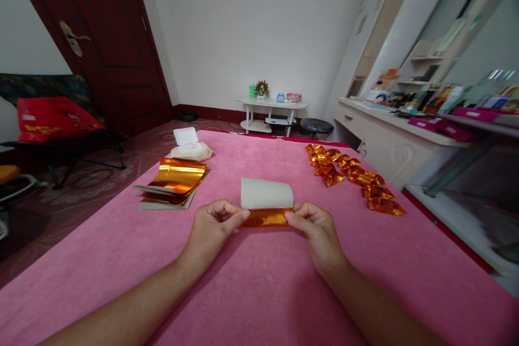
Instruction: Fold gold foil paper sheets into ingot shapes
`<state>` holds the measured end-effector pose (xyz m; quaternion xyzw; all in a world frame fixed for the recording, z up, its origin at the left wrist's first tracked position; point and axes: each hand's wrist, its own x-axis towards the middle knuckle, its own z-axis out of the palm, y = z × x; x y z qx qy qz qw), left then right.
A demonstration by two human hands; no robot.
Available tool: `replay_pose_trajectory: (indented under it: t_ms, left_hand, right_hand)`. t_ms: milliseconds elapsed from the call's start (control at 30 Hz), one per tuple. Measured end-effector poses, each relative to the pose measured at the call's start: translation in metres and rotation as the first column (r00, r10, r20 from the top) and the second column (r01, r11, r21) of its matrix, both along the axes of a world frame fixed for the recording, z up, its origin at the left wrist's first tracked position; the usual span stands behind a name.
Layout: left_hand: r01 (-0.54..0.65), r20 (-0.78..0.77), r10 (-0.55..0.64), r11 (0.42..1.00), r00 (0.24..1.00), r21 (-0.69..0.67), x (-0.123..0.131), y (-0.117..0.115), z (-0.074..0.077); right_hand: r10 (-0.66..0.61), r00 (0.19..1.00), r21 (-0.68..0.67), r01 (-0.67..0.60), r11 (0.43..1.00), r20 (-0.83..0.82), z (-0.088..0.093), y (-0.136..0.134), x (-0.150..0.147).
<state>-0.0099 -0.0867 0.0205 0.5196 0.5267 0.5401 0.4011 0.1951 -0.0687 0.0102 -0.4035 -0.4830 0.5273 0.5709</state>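
Between my two hands is a sheet of gold foil paper (266, 194), its pale back facing up and its near edge turned over into a shiny gold band. My left hand (219, 221) pinches the left end of that band between thumb and fingers. At the right end, my right hand (312, 227) grips it the same way. A stack of gold foil sheets (178, 175), curling up at the edges, lies to the left of my left hand. Off to the right, several folded gold foil pieces (352, 173) are laid out in rows.
A pink cloth (251, 286) covers the table. Behind the foil stack sits an open white box (188, 140) on a pale packet. Beyond the table stand a small white side table (271, 102), a round stool (316, 126) and a cluttered dresser (377, 130). A red bag (57, 119) rests on a chair at left.
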Motion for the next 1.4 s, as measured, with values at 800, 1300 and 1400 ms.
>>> replay_pose_trajectory:
  t_ms: [800,1300,1400]
  left_hand:
    - [0.2,-0.767,-0.025,0.971,0.641,0.135,0.007,0.007,-0.009]
    - [0.446,-0.939,0.225,0.835,0.26,0.323,0.011,0.001,0.001]
    - [0.484,-0.968,0.109,0.849,0.228,0.209,0.009,0.005,0.0]
  right_hand:
    - [-0.142,0.528,0.196,-0.047,0.979,0.837,-0.01,0.005,-0.003]
    - [-0.206,0.266,0.301,-0.39,0.87,0.942,0.003,-0.009,-0.006]
    - [-0.173,0.269,0.255,-0.311,0.916,0.948,0.009,-0.008,-0.012]
